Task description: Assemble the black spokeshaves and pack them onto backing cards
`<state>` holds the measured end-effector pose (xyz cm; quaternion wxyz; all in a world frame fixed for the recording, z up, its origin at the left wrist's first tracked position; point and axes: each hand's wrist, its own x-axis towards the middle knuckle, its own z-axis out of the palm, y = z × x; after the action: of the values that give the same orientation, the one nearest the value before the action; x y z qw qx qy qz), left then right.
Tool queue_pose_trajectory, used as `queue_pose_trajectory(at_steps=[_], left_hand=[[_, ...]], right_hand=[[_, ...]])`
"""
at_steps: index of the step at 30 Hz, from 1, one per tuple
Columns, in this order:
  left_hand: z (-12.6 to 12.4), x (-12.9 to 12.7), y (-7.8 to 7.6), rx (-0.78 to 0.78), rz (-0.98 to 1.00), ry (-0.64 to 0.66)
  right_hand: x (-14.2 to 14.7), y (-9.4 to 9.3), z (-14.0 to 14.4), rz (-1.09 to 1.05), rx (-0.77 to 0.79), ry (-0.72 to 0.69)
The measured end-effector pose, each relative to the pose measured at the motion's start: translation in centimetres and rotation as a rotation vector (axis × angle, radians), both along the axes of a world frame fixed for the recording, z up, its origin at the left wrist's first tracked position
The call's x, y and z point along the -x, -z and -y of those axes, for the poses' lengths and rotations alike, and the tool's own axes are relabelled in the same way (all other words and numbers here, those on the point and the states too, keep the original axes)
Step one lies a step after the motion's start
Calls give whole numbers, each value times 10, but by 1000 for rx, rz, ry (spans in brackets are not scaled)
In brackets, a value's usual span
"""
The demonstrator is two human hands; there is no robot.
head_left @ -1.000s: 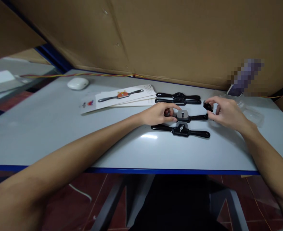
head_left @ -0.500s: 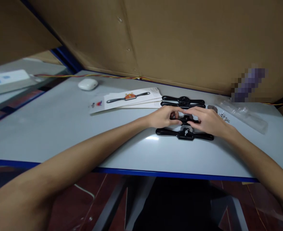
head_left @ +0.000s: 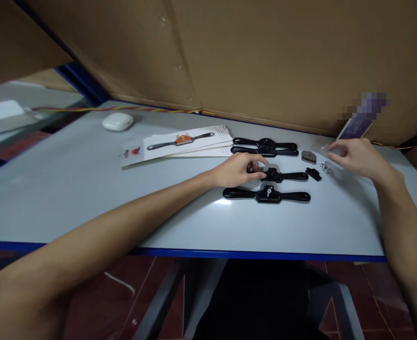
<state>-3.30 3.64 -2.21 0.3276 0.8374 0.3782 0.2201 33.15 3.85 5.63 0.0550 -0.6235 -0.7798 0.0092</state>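
My left hand point(head_left: 237, 170) grips the middle of a black spokeshave point(head_left: 293, 176), thumb in front and index finger behind, around the grey blade point(head_left: 273, 168) standing on it. Closer to me lies another black spokeshave point(head_left: 244, 193), with a blade and a silver thumbscrew point(head_left: 269, 191) fitted. My right hand point(head_left: 362, 159) is at the right, fingertips and thumb slightly apart, beside small silver screws point(head_left: 325, 166) and clear plastic packaging point(head_left: 321, 146). Nothing shows between its fingers. A black cap plate point(head_left: 313, 174) and some stacked grey blades point(head_left: 308, 157) lie between my hands.
Two more black spokeshaves point(head_left: 265, 142) lie behind, next to printed cards point(head_left: 182, 140) on the grey table point(head_left: 88, 189). A white rounded case point(head_left: 117, 122) sits at the back left. A cardboard wall point(head_left: 265, 61) rises behind; a blurred purple item point(head_left: 357, 125) leans there.
My right hand has left the middle spokeshave and moved right, to beside the screws and plastic. My left hand stays at the spokeshave. The black cap plate has come into sight.
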Motion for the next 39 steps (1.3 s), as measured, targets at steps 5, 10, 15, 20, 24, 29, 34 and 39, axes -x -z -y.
queue_pose_trajectory(at_steps=[5, 10, 15, 20, 24, 29, 34, 39], left_hand=[[3, -1, -2, 18, -16, -13], [3, 1, -1, -7, -34, -19], [2, 1, 1, -13, -30, -22], [2, 1, 1, -10, -36, -24], [2, 0, 1, -26, -41, -25], [3, -3, -1, -43, -46, -37], [4, -5, 0, -59, -56, -65], [4, -5, 0, -62, -53, -67]], right_hand=[[-10, 8, -2, 10, 185, -23], [-7, 10, -1, 0, 209, 20], [-3, 15, -1, 24, 281, 41], [4, 21, -2, 39, 257, 30], [8, 25, -2, 39, 240, 15], [8, 30, -4, -31, 181, -52], [7, 33, -7, -61, 169, -87], [12, 30, -5, -61, 185, -68]])
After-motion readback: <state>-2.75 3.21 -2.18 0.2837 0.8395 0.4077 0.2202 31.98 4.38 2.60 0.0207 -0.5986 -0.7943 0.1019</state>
